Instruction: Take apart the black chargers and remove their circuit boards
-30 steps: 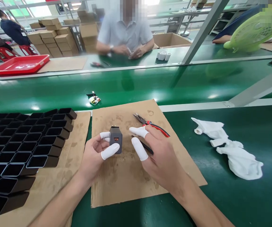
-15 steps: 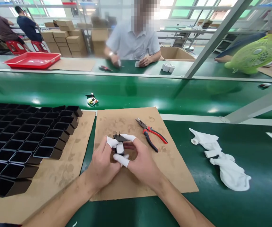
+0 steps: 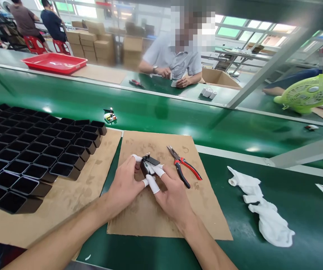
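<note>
Both my hands meet over a brown cardboard mat (image 3: 156,213) and grip one small black charger plug (image 3: 148,164) with metal prongs pointing up and away. My left hand (image 3: 124,185) holds it from the left, and my right hand (image 3: 170,193) from the right. White finger cots cover several fingertips on both hands. Red-handled pliers (image 3: 184,170) lie on the mat just right of my right hand.
Several empty black plastic shells (image 3: 35,153) stand in rows on cardboard at the left. White cloth gloves (image 3: 262,210) lie at the right. A small circuit board (image 3: 110,117) rests on the green conveyor belt (image 3: 156,108). A person works across the belt; a green fan (image 3: 309,97) is at the far right.
My right hand came in from beside the pliers and joined the left on the charger plug. The plug is turned, prongs now up. My view has tilted and shifted.
</note>
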### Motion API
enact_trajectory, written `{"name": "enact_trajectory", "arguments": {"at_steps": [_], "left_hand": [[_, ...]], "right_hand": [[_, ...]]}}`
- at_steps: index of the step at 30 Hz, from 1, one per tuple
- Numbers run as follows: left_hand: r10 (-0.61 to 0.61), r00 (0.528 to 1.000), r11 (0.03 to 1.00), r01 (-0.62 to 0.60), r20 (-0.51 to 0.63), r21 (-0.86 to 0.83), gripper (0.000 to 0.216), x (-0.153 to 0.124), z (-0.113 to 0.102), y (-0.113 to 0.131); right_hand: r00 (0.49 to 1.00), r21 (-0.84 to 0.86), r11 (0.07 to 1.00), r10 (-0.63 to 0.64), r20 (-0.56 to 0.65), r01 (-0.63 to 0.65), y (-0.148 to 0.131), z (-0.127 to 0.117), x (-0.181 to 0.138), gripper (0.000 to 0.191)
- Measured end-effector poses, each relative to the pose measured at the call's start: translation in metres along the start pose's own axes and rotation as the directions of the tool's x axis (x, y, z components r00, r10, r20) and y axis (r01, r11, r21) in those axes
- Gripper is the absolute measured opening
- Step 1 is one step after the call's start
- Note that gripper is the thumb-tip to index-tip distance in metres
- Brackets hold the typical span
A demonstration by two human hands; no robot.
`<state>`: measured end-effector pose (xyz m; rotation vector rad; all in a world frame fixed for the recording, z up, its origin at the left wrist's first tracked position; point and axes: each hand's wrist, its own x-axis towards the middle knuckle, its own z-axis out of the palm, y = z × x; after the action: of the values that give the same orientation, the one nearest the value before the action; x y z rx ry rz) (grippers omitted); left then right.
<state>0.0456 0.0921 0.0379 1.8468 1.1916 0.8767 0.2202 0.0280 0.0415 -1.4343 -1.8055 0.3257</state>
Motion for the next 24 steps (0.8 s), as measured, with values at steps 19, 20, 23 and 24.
{"name": "enact_trajectory", "arguments": {"at_steps": [19,20,23,24], "left_hand": [[0.024,0.996,0.998,-0.02,0.083,-0.055,0.045,0.003,0.001,-0.001],[0.018,0.996,0.998,-0.013,0.085,-0.056,0.045,0.003,0.002,-0.001],[0.004,0.997,0.999,0.0,0.083,-0.046,0.045,0.002,0.005,-0.002],[0.002,0.997,0.999,0.002,0.082,-0.039,0.046,0.002,0.005,-0.002]], "right_hand": [[0.979,0.0,0.99,-0.142,-0.145,0.144,0.001,-0.008,0.006,0.03],[0.977,0.001,0.988,-0.151,-0.15,0.153,0.0,-0.007,0.005,0.029],[0.971,-0.024,0.989,-0.145,-0.19,0.143,-0.004,-0.003,0.003,0.027],[0.97,-0.036,0.991,-0.134,-0.201,0.13,-0.006,-0.002,0.002,0.027]]}}
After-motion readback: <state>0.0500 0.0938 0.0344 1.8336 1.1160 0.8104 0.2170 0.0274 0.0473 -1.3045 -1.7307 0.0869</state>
